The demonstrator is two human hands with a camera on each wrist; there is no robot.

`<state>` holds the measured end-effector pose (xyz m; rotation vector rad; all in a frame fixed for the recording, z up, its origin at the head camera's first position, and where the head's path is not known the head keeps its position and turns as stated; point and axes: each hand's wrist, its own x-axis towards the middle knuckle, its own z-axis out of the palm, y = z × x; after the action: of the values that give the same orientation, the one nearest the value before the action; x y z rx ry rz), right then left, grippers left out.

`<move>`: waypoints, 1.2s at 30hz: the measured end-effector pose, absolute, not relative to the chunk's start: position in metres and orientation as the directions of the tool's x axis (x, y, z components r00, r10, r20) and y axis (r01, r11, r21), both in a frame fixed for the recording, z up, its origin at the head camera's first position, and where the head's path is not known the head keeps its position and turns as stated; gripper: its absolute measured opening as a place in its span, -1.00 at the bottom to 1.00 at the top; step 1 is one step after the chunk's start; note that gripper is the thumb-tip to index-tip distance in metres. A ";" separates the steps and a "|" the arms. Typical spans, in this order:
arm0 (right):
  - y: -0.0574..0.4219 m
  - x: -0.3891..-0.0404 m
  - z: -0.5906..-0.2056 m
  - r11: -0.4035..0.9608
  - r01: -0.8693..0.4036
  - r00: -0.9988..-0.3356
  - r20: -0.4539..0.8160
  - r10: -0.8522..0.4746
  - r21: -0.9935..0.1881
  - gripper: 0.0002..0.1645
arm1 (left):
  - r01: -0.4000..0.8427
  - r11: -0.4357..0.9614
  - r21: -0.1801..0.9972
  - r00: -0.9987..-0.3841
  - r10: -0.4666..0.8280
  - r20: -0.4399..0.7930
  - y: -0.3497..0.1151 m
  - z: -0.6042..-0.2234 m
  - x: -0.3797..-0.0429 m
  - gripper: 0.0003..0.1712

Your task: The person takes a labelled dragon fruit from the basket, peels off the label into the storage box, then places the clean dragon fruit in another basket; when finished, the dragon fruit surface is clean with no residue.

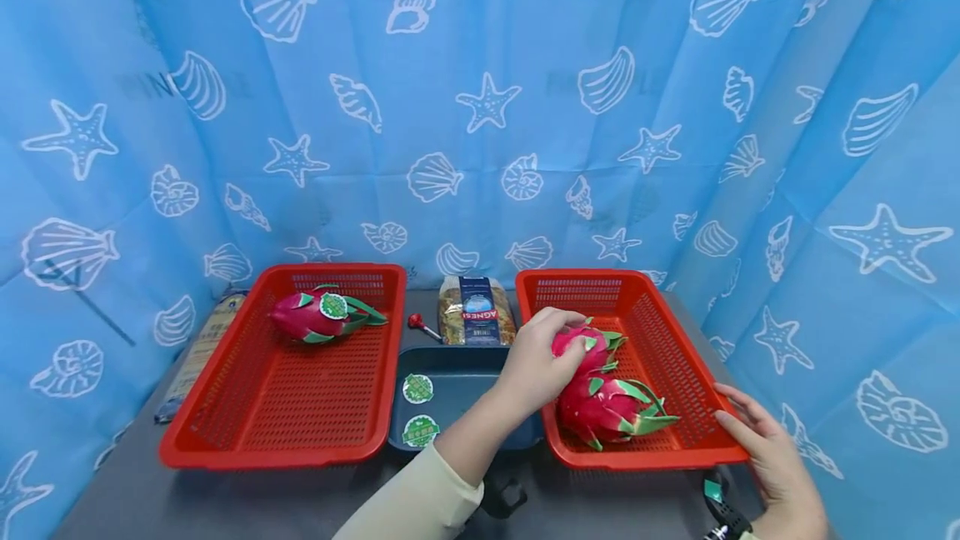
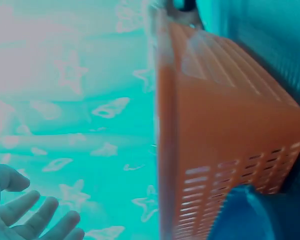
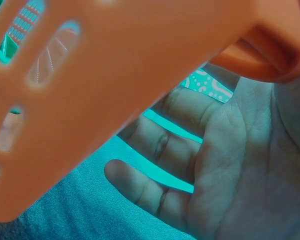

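My left hand [image 1: 543, 357] reaches over the right red basket [image 1: 663, 332], its fingers bent at the pink, green-tipped rear dragon fruit [image 1: 588, 347]. In the left wrist view the same hand [image 2: 30, 215] shows spread, loosely bent fingers with a gap between thumb and fingers. Just in front of that fruit lies a second dragon fruit [image 1: 611, 408], shiny with green leaf tips. At the basket's right edge, my right hand [image 1: 772, 448] holds the rim near the front corner. Its fingers [image 3: 135, 187] lie along the outside of the wall, partly hidden by it.
A left red basket [image 1: 300, 390] holds one stickered dragon fruit [image 1: 322, 313]. Between the baskets sit a dark blue tray [image 1: 465, 365] with two round green stickers, a pasta bag [image 1: 476, 311] and a red lollipop [image 1: 416, 321]. Another food bag [image 1: 202, 352] lies at far left.
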<state>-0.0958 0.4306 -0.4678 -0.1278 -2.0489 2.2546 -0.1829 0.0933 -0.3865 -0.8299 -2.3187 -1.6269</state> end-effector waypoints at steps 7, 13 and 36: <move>0.432 -0.097 -0.467 -0.109 -0.033 -0.994 0.021 0.108 -0.994 -0.44 | 0.626 0.155 0.765 -0.773 0.256 0.580 0.065 -0.375 -0.159 -0.63; 0.433 -0.098 -0.465 -0.084 0.000 -0.993 -0.011 0.121 -0.996 -0.47 | 0.720 0.127 0.683 -0.693 0.202 0.692 0.041 -0.370 -0.143 -0.66; 0.430 -0.103 -0.458 0.065 0.113 -0.980 -0.100 0.174 -0.991 -0.60 | 0.707 0.427 0.563 -0.566 -0.135 0.813 -0.102 -0.358 -0.108 -0.45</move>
<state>-0.1030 0.4296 -0.4582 -0.3041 -2.2591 2.0957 -0.1081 -0.1025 -0.3583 -0.4896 -1.8315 -1.2468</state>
